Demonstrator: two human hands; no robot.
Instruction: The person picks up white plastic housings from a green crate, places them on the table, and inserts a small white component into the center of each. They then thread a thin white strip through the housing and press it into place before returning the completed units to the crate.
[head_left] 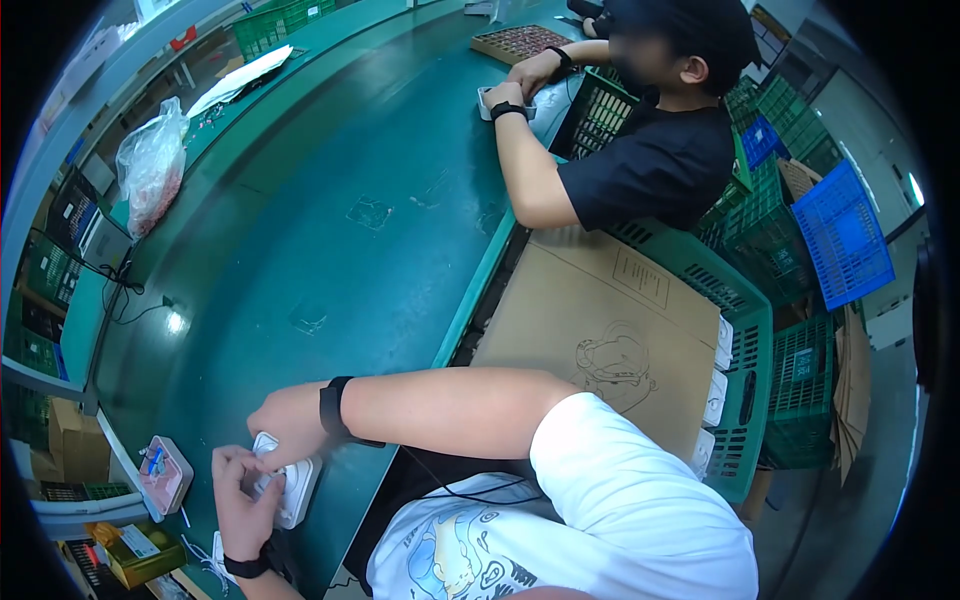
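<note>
At the near left of the green work surface [400, 235] lies a white plastic housing [296, 497], oblong with rounded corners and raised round shapes on its face. My left hand [243, 497] is bent around its left side, thumb and fingers pressed onto it. Over its far end my right hand [292, 418] reaches in from the right, fingers curled down and partly hidden behind the hand. Between the two hands the upper end of the housing shows, and whether a small part is pinched there I cannot make out. A black band circles each wrist.
A pink tray [178, 492] with small blue pieces stands left of my hands. A cardboard sheet [590, 310] covers a green crate [748, 400] at my right. Farther off, a co-worker [650, 150] handles another white housing. A plastic bag [152, 170] sits far left.
</note>
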